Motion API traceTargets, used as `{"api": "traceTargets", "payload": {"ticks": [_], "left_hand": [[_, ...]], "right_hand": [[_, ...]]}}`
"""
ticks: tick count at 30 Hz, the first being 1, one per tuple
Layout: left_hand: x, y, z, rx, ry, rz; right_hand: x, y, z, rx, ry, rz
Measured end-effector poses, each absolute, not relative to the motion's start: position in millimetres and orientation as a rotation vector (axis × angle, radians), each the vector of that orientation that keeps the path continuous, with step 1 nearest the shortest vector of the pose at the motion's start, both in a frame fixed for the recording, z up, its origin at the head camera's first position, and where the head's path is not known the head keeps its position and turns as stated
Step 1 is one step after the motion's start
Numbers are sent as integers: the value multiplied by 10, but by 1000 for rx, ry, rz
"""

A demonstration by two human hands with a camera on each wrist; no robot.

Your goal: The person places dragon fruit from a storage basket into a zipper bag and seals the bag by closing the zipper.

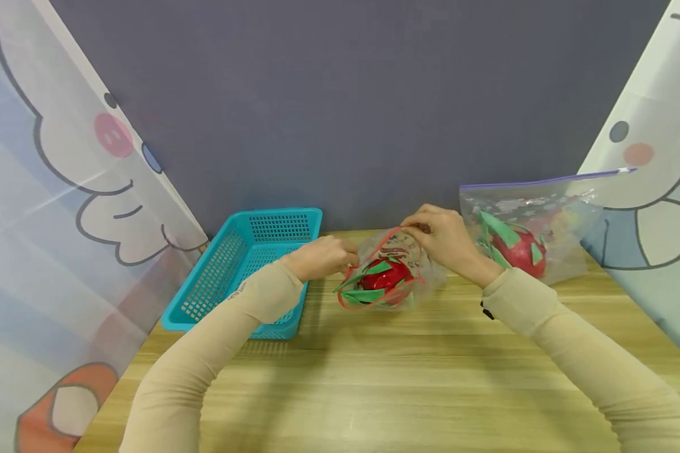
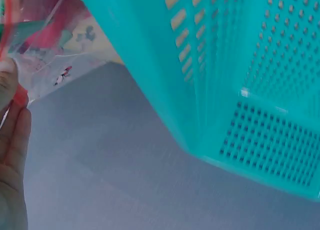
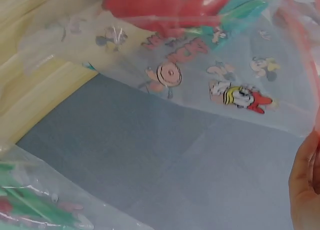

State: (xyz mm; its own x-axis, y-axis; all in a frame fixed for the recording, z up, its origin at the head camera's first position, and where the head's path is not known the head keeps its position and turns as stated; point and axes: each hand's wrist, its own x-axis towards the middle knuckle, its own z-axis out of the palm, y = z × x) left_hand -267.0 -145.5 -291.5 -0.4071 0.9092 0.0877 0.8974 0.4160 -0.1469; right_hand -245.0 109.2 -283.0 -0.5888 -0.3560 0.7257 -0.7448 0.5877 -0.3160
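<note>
A clear zip bag with a red zip edge lies mouth open on the table, a toy dragon fruit with green leaves inside it. Thumb and fingers of my left hand pinch the left end of the red edge. At its far right end, my right hand pinches the same edge from above. Cartoon figures are printed on the bag, plain in the right wrist view. In the left wrist view, my left fingers grip the red strip beside the basket.
To the left stands a turquoise plastic basket with perforated walls. On the right, a purple-zip bag holding another dragon fruit leans near the dark back wall. The wooden table extends toward me.
</note>
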Motion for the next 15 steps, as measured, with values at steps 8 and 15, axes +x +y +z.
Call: {"api": "traceTargets", "payload": {"ticks": [8, 15], "left_hand": [[-2593, -1536, -2930, -1437, -2607, -159], [-2488, -1603, -2884, -1219, -2691, -292]], "right_hand": [[-2355, 1284, -3024, 858, -2174, 931], [-2061, 1535, -3309, 843, -2247, 995]]}}
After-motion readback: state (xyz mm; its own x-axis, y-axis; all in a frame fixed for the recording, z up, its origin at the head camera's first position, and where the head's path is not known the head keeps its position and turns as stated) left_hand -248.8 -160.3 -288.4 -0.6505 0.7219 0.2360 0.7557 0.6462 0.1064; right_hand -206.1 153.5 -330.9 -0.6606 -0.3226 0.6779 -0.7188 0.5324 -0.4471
